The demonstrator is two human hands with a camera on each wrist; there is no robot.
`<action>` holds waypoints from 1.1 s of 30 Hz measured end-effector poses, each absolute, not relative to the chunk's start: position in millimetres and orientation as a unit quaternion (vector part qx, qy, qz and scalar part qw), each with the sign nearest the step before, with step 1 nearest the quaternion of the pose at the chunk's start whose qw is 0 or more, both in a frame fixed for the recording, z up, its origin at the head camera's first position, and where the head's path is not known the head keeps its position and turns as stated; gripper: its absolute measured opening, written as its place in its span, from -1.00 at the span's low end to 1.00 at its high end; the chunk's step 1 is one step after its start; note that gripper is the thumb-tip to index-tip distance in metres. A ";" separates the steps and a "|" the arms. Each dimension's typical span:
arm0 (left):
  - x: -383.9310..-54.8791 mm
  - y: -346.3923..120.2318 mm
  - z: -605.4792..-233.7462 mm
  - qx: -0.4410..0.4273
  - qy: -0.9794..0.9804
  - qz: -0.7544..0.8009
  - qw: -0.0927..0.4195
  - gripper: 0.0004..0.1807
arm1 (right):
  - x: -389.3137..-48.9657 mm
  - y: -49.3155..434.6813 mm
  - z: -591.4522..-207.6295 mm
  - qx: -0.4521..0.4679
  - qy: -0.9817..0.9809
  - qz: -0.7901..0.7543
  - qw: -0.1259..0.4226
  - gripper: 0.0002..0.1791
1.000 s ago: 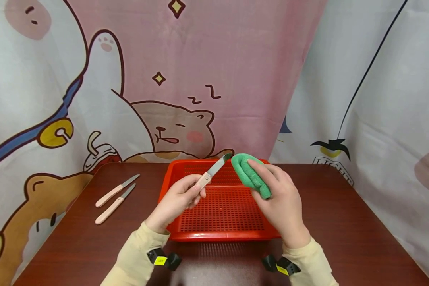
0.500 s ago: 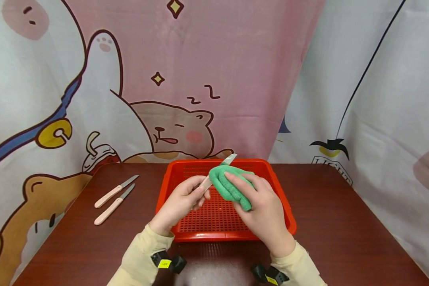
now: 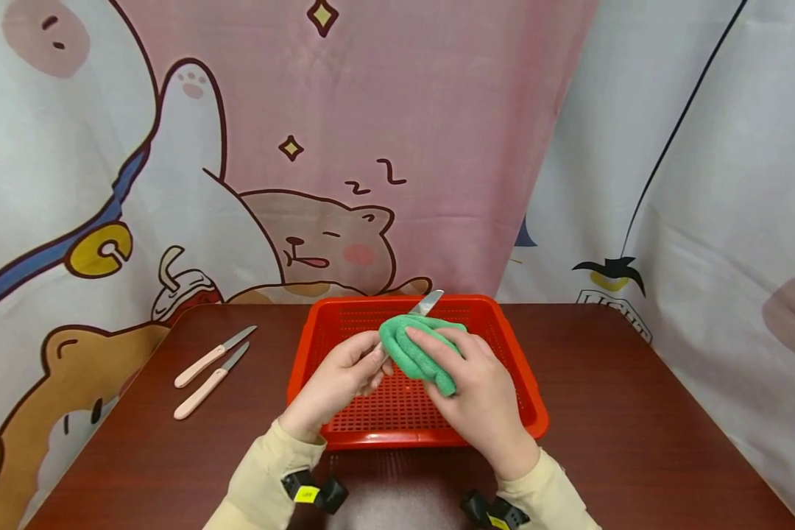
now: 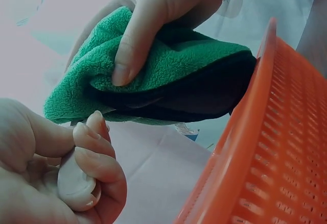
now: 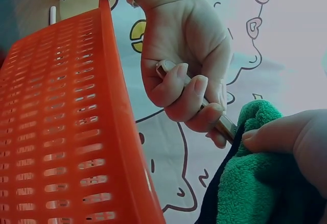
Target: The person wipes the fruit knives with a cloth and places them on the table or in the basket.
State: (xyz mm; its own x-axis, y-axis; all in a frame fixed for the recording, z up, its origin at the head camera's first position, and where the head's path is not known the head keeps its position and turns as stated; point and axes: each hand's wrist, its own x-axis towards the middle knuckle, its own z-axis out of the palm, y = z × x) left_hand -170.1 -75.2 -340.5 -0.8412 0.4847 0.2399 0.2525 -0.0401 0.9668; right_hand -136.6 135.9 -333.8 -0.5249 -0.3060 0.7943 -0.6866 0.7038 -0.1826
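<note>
My left hand (image 3: 338,379) grips the handle of a knife (image 3: 429,302), its fingers curled round it above the red basket. In the right wrist view the end of the knife's handle (image 5: 164,68) pokes out of the left fist. A folded green cloth (image 3: 411,346) lies round the middle of the knife, and only the blade's tip sticks out beyond it. My right hand (image 3: 480,390) holds the cloth, with the thumb (image 4: 134,55) pressed on it in the left wrist view. Most of the blade is hidden by the cloth.
A red perforated basket (image 3: 430,439) stands on the dark brown table (image 3: 636,412) under both hands. To the left lie two knives with pale handles, a farther knife (image 3: 202,366) and a nearer knife (image 3: 202,394). A printed curtain (image 3: 464,147) hangs behind the table.
The right hand has brought the cloth leftward and down onto the knife, then slid it slightly toward the handle. The left hand keeps its grip and has shifted a little to the right.
</note>
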 end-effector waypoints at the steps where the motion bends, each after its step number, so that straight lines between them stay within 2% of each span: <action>1: -169.9 -75.1 -340.6 0.267 0.687 0.670 0.088 -0.77 | -136.7 135.8 -333.9 0.296 -0.838 0.244 0.388 -0.21; 26: -168.0 -81.4 -342.7 0.270 0.702 0.654 0.084 -0.80 | -145.1 146.5 -331.9 0.272 -0.849 0.241 0.385 -0.20; 33: -167.8 -82.5 -343.7 0.278 0.697 0.655 0.089 -0.78 | -146.8 153.5 -328.5 0.255 -0.845 0.250 0.399 -0.21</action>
State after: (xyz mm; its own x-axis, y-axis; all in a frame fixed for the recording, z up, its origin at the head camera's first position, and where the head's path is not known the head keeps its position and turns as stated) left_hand -167.8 -82.5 -343.7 -0.8293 0.5044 0.2407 0.2716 -0.0127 0.9623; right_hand -146.8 153.5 -328.5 -0.5513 -0.2307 0.8018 -0.6297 0.7455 -0.2184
